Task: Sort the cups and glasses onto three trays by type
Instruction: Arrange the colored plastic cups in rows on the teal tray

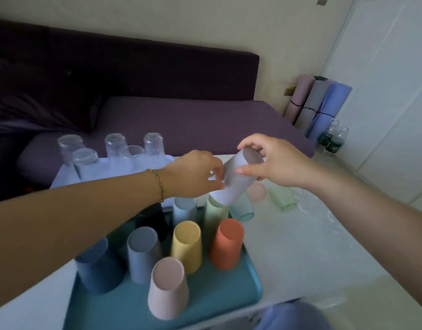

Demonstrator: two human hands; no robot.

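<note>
A lavender ribbed cup [236,179] is held tilted in the air above the table, base up. My right hand [274,163] grips its upper end and my left hand [195,172] pinches its lower rim. Below it lies a teal tray [229,298] with several upside-down ribbed cups: pink [168,289], yellow [187,246], orange [226,244], grey-blue [143,253], dark blue [98,267], pale green [213,215], light blue [183,207]. Several clear glasses [114,146] stand upside down on a pale blue tray [69,179] at the back left.
Translucent tinted cups, teal [243,210], pink [257,192] and green [282,198], stand on the white table [312,246] to the right. A purple sofa [181,120] is behind. Rolled mats [321,106] and two water bottles [331,139] are by the wall.
</note>
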